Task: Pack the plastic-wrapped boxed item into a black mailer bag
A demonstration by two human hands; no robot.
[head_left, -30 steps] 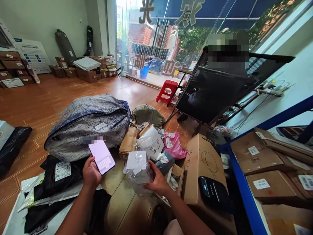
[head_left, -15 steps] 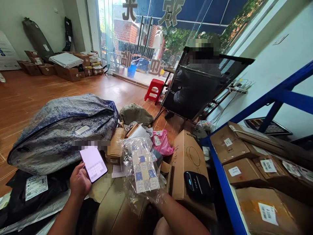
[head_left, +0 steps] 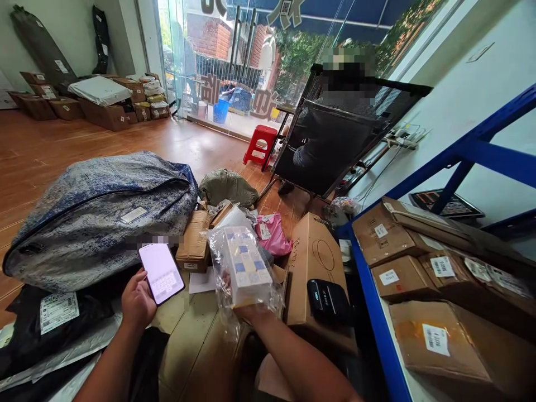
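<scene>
My left hand [head_left: 139,300] is closed around a smartphone [head_left: 162,273], whose bright screen shows a keypad in its lower part. A white box with a blue checked pattern [head_left: 247,262], wrapped in loose clear plastic, rests in my right hand [head_left: 245,312]. The plastic and the box hide most of the right fingers. Just beyond the box lie a brown carton [head_left: 193,241] and a pink plastic parcel [head_left: 272,233]. To the right of my right forearm, a black label printer [head_left: 329,300] sits on a large cardboard box [head_left: 312,262].
A big blue-grey fabric bag [head_left: 104,215] fills the left side, with a black parcel [head_left: 62,318] before it. A blue metal rack [head_left: 372,301] holds several cartons at right. Further off are a red stool [head_left: 260,145] and a person in a black mesh chair [head_left: 330,145].
The wrapped box has tilted, so its near side now shows. My left hand still holds the phone. The whole view has shifted slightly.
</scene>
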